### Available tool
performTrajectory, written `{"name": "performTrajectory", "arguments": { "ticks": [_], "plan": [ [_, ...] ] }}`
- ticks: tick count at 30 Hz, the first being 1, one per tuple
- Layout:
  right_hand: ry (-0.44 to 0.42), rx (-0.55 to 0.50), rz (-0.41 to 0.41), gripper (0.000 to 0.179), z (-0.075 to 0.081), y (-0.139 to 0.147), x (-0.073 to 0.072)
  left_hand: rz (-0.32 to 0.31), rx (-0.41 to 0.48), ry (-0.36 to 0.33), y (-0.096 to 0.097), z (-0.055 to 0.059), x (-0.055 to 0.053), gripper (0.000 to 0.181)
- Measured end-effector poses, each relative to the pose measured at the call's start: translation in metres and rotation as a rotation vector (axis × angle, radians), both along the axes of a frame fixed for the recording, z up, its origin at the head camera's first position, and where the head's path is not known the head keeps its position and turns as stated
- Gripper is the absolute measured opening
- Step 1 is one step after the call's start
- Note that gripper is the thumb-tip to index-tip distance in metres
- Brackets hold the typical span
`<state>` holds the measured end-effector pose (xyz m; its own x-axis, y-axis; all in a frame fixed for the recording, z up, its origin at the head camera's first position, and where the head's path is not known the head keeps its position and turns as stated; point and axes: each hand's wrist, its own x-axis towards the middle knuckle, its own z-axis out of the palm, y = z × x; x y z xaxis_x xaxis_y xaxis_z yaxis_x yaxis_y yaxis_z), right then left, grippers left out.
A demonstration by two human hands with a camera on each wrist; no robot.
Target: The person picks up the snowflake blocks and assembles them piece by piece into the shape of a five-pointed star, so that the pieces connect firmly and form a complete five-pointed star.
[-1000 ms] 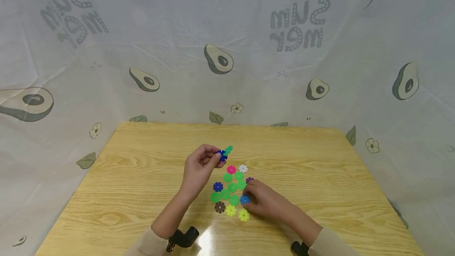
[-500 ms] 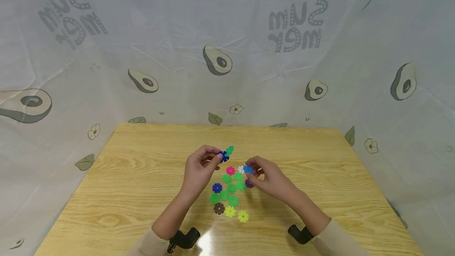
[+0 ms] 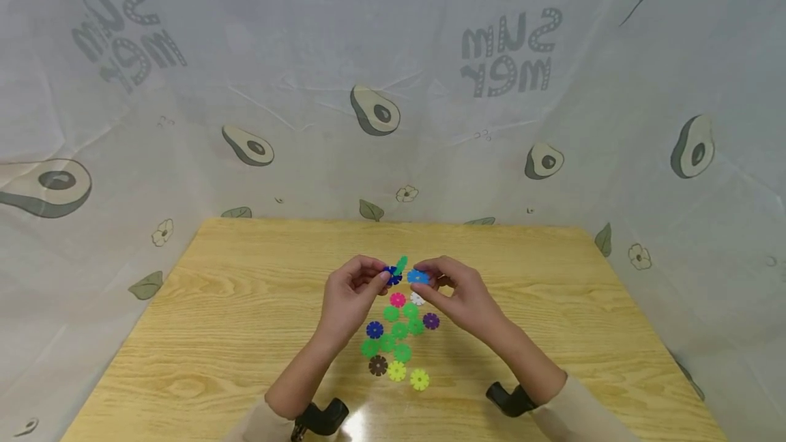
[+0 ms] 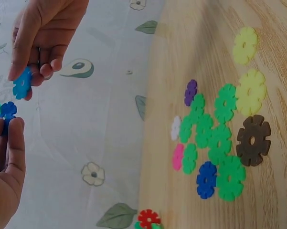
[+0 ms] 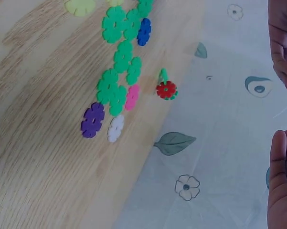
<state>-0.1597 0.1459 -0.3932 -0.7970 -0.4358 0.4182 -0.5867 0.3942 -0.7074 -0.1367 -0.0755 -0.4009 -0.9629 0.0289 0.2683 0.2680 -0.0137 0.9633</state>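
My left hand (image 3: 348, 295) pinches a dark blue notched plastic disc (image 3: 390, 276) between thumb and fingers. A green disc (image 3: 401, 265) is slotted into it at an angle and sticks up. Facing it, my right hand (image 3: 464, 297) pinches a light blue notched disc (image 3: 418, 277) by its right side. A narrow gap separates the two blue discs, which are raised over the table. In the left wrist view the light blue disc (image 4: 22, 83) hangs from the fingers, close to the dark blue disc (image 4: 8, 110).
Loose discs lie on the wooden table (image 3: 245, 333): several green (image 3: 400, 331), two yellow (image 3: 419, 380), brown (image 3: 378, 365), dark blue (image 3: 374, 330), purple (image 3: 431, 321), pink (image 3: 398, 300), white (image 3: 417, 299). A red disc (image 5: 166, 89) joined with green pieces stands near the far edge. Patterned cloth (image 3: 319, 176) surrounds the table.
My right hand has picked the light blue disc off the table and brought it up and leftward, beside the dark blue disc. My left hand has shifted slightly right.
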Motion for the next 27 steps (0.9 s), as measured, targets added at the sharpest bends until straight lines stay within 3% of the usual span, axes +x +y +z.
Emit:
{"name": "performTrajectory", "arguments": {
  "ticks": [9,16,27],
  "plan": [
    [-0.022,0.007,0.026,0.022,0.006,-0.007,0.001,-0.009,-0.042,0.011,0.001,-0.001,0.001,0.009],
    [-0.062,0.006,0.094,0.019,0.009,-0.005,0.0,-0.03,-0.082,0.066,-0.003,-0.006,0.002,0.01],
    [-0.094,0.007,0.161,0.011,0.01,-0.009,-0.001,-0.008,-0.123,0.147,-0.004,-0.012,0.006,0.008]
  ]
}}
